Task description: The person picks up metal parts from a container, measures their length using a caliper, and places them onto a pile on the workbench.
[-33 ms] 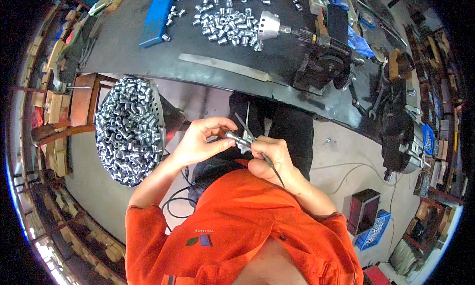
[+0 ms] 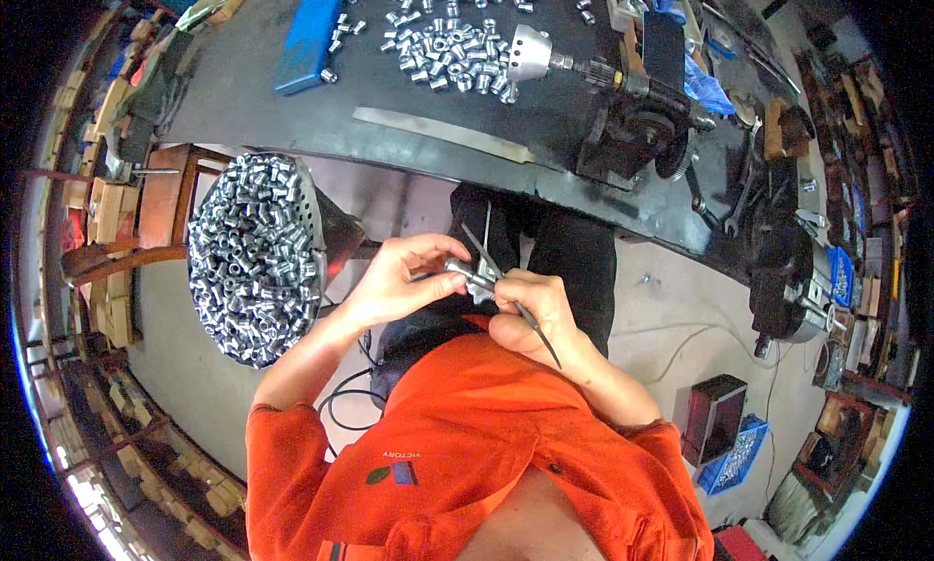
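Observation:
Above my lap, my left hand (image 2: 404, 279) pinches a small shiny metal sleeve (image 2: 456, 267) between thumb and fingers. My right hand (image 2: 533, 310) is closed around a slim dark file-like tool (image 2: 471, 232). One end of this tool points up past the sleeve, and its thin tail sticks out below my fist. Between the two hands a silvery part shows beside the sleeve; its kind I cannot make out. Left of my left hand, a perforated basket (image 2: 313, 211) is heaped with metal sleeves (image 2: 255, 259).
Loose sleeves (image 2: 455, 50) lie on the dark bench (image 2: 233, 104), near a blue block (image 2: 307, 40) and a flat metal bar (image 2: 438, 133). A machine with a conical silver head (image 2: 530, 53) stands to their right. Wrenches (image 2: 744, 196) lie farther right. Blue crate (image 2: 732, 456) on the floor.

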A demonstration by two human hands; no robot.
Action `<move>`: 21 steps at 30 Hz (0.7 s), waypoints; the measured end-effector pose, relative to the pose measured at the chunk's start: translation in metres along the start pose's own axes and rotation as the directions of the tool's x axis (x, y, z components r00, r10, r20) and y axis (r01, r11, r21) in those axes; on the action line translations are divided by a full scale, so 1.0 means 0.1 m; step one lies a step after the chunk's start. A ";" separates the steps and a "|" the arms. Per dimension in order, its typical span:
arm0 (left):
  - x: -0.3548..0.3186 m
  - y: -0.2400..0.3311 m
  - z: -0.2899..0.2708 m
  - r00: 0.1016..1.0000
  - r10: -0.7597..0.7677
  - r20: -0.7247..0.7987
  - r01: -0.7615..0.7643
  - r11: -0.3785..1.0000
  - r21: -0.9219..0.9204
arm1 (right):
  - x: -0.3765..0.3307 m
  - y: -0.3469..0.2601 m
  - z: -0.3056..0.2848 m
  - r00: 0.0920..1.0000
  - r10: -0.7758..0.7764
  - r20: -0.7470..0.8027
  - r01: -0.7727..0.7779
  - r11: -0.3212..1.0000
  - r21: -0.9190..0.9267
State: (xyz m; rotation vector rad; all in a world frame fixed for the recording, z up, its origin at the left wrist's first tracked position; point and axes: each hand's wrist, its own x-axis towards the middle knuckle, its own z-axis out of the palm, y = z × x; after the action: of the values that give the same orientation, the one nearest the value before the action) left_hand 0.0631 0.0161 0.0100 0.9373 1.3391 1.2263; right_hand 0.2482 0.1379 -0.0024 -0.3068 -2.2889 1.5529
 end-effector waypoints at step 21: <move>0.08 -0.26 -0.22 0.881 0.457 -0.118 -0.119 0.458 0.881 | -0.10 -0.20 -0.07 0.980 -0.164 0.112 0.151 0.981 0.118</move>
State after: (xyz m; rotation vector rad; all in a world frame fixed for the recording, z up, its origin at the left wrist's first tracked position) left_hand 0.0424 0.0155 -0.0184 1.7919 2.2442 0.9403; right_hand 0.2602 0.1327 0.0167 -0.0014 -2.2457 1.6464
